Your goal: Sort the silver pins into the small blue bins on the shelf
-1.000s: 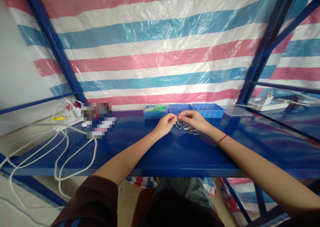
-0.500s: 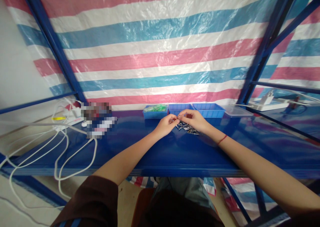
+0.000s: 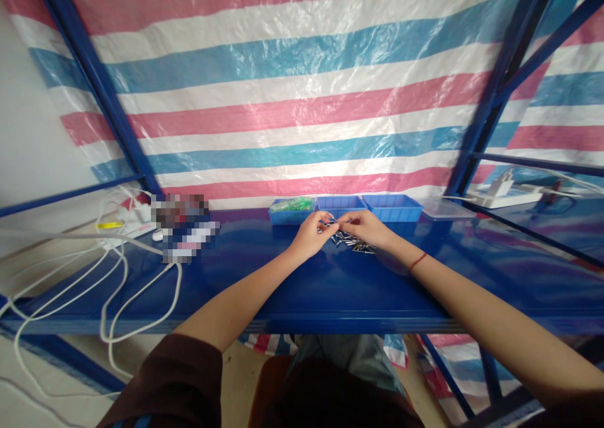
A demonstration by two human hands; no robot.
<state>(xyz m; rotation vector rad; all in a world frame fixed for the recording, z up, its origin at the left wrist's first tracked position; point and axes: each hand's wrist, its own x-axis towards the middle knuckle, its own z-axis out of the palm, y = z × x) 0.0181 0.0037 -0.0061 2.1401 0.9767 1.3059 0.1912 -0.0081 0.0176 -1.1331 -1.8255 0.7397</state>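
hands (image 3: 309, 235) shifted slightly | metal pieces (image 3: 361, 247): silvery, shiny, slim, heaped

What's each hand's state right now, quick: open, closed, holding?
Left hand: closed, small metal pieces showing in its grip.
Right hand: closed in a pinch at the left's fingertips; whether it holds anything cannot be told.

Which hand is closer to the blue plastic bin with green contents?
Left. The left hand is just in front of the bin, near its right end; the right hand is farther right, by the pile of small silver metal pieces.
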